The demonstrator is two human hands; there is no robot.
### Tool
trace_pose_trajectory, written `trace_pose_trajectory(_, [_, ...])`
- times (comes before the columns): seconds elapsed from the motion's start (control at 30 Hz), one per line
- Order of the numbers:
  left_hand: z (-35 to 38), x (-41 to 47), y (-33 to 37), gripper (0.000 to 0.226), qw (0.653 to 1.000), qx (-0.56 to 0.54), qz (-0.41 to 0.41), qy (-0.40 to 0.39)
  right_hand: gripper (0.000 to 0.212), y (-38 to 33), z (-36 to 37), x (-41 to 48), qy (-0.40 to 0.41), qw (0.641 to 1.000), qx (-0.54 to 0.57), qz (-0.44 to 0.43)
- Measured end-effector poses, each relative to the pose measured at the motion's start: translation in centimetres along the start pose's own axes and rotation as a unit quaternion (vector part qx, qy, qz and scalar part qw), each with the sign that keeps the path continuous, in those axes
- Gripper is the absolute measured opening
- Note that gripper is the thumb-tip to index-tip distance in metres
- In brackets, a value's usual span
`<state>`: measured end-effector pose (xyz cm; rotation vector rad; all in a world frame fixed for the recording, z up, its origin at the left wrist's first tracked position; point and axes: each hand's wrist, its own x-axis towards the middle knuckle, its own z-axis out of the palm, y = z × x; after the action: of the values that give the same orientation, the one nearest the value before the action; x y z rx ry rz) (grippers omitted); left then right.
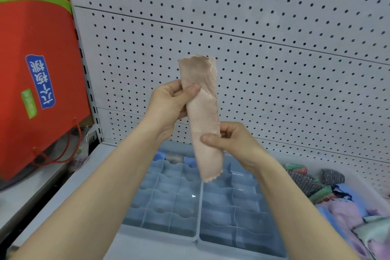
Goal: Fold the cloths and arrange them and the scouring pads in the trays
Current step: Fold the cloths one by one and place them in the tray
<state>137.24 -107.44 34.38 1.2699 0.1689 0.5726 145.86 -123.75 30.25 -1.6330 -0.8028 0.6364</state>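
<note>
A pale pink cloth (203,112), folded into a long narrow strip, stands upright in the air above the trays. My left hand (171,103) pinches its left edge near the middle. Lower down, my right hand (234,141) pinches the strip between thumb and fingers. Below lie two blue-grey trays with small compartments, the left tray (162,207) and the right tray (234,219). Folded blue and grey cloths (174,157) fill compartments in the left tray's far row. Dark scouring pads (306,181) lie at the right.
A white bin (358,213) at the right holds the pads and a heap of loose blue, lilac and green cloths. A grey pegboard wall (253,38) rises behind the shelf. A red gift bag (33,69) with cord handles stands at the left.
</note>
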Motion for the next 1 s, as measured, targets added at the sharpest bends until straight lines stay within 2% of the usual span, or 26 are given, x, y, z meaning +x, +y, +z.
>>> trace_pose_trajectory(0.13, [-0.2,0.2,0.3,0.009,1.0,0.0,-0.009,0.009,0.032,-1.0,-0.5,-0.1,-0.01,1.0,0.009,-0.019])
trace_pose_trajectory(0.33, [-0.3,0.3,-1.2,0.019,0.998,0.027,-0.041,0.027,0.013,-1.7,-1.0,0.8,0.039,0.998,0.021,-0.044])
trace_pose_trajectory(0.47, [-0.8,-1.5,-3.2,0.027,0.986,0.056,-0.141,-0.065,0.018,-1.0,-1.3,0.7,0.071,0.996,0.055,-0.019])
trace_pose_trajectory(0.57, [-0.8,-2.0,-4.7,0.024,0.981,0.052,-0.173,-0.075,0.025,-0.5,-1.4,0.8,0.08,0.995,0.063,-0.001])
trace_pose_trajectory(0.63, [-0.4,-1.9,-4.9,0.023,0.985,0.028,-0.162,-0.053,0.028,-0.5,-1.3,0.8,0.087,0.993,0.077,-0.009])
trace_pose_trajectory(0.73, [-0.1,-1.5,-4.4,0.022,0.995,0.034,-0.089,-0.02,0.031,-1.0,-1.3,0.9,0.093,0.99,0.076,-0.073])
trace_pose_trajectory(0.9, [0.2,-1.0,-3.7,0.022,0.998,0.051,-0.042,-0.005,0.063,-1.6,-1.7,1.0,0.092,0.976,-0.035,-0.193])
trace_pose_trajectory(1.0, [0.4,-1.0,-3.7,0.026,0.999,0.011,-0.045,-0.005,0.057,-1.7,-1.8,1.0,0.099,0.972,-0.06,-0.206])
